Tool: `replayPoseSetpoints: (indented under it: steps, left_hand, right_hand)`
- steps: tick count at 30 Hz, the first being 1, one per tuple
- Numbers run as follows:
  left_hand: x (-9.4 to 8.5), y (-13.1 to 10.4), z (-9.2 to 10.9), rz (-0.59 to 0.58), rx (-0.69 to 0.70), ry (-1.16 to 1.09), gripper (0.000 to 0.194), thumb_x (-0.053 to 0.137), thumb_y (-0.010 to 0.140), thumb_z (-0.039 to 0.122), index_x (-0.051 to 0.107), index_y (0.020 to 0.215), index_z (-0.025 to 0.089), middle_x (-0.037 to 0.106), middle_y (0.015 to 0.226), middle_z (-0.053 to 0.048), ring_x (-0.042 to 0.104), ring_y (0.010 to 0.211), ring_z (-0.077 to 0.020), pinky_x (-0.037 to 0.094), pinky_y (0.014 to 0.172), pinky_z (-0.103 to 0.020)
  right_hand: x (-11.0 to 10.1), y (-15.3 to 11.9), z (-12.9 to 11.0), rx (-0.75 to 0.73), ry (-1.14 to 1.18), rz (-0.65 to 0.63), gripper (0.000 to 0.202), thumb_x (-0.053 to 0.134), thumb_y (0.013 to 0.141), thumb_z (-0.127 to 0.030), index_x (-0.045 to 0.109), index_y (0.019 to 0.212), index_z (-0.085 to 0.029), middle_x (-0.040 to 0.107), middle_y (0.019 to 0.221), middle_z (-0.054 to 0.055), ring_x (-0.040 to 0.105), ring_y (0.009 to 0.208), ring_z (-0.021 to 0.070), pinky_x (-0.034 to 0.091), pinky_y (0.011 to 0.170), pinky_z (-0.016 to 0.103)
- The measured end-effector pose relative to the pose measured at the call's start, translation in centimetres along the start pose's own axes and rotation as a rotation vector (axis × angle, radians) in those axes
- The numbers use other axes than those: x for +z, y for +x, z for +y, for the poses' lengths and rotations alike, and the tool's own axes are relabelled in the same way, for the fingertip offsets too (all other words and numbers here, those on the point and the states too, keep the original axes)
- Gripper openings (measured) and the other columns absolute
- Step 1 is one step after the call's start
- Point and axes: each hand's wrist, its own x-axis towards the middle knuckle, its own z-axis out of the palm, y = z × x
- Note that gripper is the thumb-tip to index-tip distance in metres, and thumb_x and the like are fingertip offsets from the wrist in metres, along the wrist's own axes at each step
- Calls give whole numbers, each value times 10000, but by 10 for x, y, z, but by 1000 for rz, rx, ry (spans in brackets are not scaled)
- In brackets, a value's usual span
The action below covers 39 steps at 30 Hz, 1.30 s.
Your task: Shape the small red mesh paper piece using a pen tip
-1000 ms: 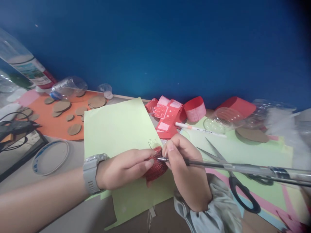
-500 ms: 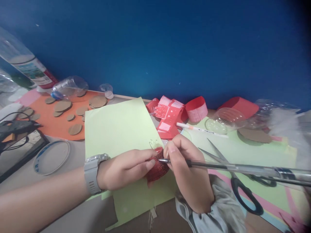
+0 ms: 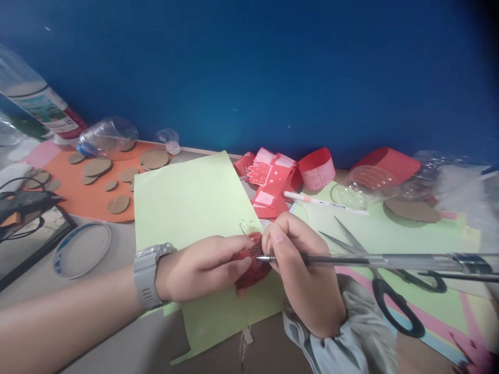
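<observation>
My left hand (image 3: 206, 267), with a grey watch (image 3: 146, 278) on the wrist, grips a small red dotted piece (image 3: 249, 278) over pale green paper (image 3: 191, 202). Its thumb and fingers press on the piece's left side. A pen (image 3: 374, 261) is pinched in my right hand (image 3: 302, 270), its metal tip pointing left at the red piece. Fingertips of my right hand lie at the piece's upper right edge. Thin dark lines show on the green paper just above the piece. Whether the tip touches the piece is hard to tell.
Open scissors (image 3: 374, 275) lie right of my right hand, below a white marker (image 3: 325, 202). Red paper shapes (image 3: 273, 176) stand behind. Cardboard discs (image 3: 97, 167) rest on orange paper (image 3: 74, 195) at left, beside a clear bottle (image 3: 109, 136) and a tape ring (image 3: 81, 250).
The pen tip has shifted slightly right on the red piece, and the pen lies a little flatter. Both hands keep their hold. The whole view has shifted slightly.
</observation>
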Motion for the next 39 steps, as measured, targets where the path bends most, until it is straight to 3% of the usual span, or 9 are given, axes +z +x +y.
replayPoseSetpoints:
  steps: [20,39]
  left_hand:
    - [-2,0,0,-17,20,19,239,297,1028,229,515,1024,130,577,802,-62,544,728,-166,482,708,-282]
    - [-2,0,-1,-20,36,-2,233,296,1033,214,508,1011,120,555,801,-57,534,734,-157,465,717,-262]
  right_hand:
    - [0,0,-1,-23,-88,12,235,453,837,-100,410,634,-208,396,550,-53,363,488,89,299,453,226]
    - [-1,1,-1,-53,-111,-12,242,421,851,-75,408,649,-208,397,558,-61,368,492,79,310,453,209]
